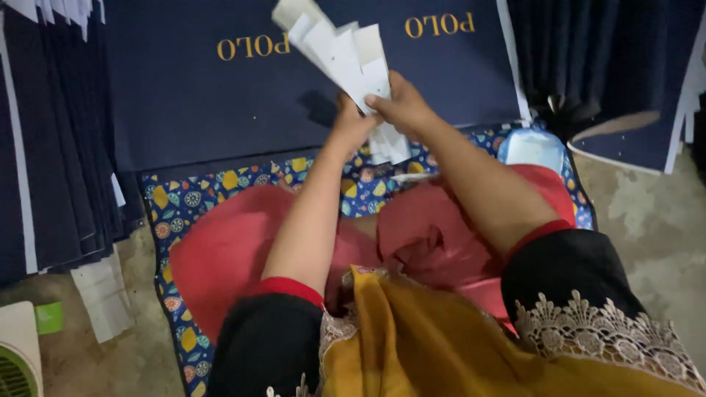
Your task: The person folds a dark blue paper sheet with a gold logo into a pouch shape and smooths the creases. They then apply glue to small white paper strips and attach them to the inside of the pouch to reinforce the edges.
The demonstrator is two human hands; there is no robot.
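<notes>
Both hands meet in front of me over a large dark navy sheet with gold lettering (220, 110) lying flat on the floor. My left hand (351, 125) and my right hand (401, 106) together grip a fanned stack of white paper strips (346, 51), which tilts up and away to the left. The lower ends of the strips (388, 147) stick out below my hands. I sit cross-legged in red trousers on a patterned blue mat (184, 202).
Stacks of navy sheets (51, 147) lie at the left, more stand at the upper right (625, 59). A plastic-wrapped white packet (533, 147) rests by my right knee. White paper pieces (103, 294) and a white-green fan corner (18, 353) lie at the lower left.
</notes>
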